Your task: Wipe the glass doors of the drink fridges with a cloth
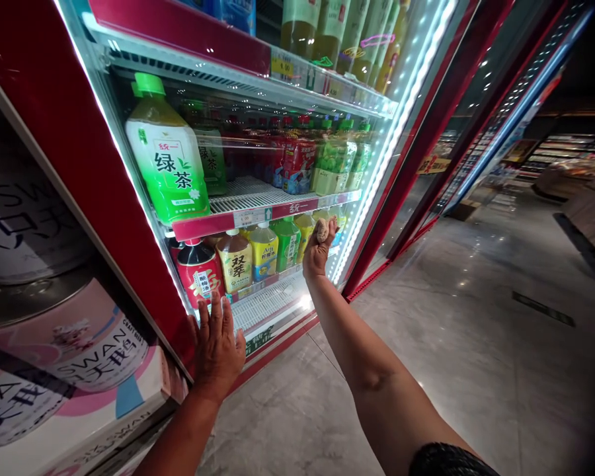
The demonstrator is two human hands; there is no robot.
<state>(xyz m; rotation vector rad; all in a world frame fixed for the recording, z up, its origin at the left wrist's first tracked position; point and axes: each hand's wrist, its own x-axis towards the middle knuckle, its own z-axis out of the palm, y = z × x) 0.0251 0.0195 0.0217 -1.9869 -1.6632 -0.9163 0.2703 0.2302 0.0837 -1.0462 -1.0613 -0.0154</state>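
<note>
Tan wad [322,229], approx. 3 o'clock just off centre, is pinched in R hand [317,254]; grip best held firm. L hand [218,347], 7 o'clock, is spread near red bottle [198,266]; contact unclear.

I'm in a shop, facing a drinks cooler [79,112].
Price tags [281,66] line its shelves' front edges [203,227] beneath rows of bottles [166,165]; farther off, I see store shelving [570,151].

Tall bottles [322,33] are being cut off by the top edge; the lower red bottle [197,268] is being partly covered by the left hand [219,347].
</note>
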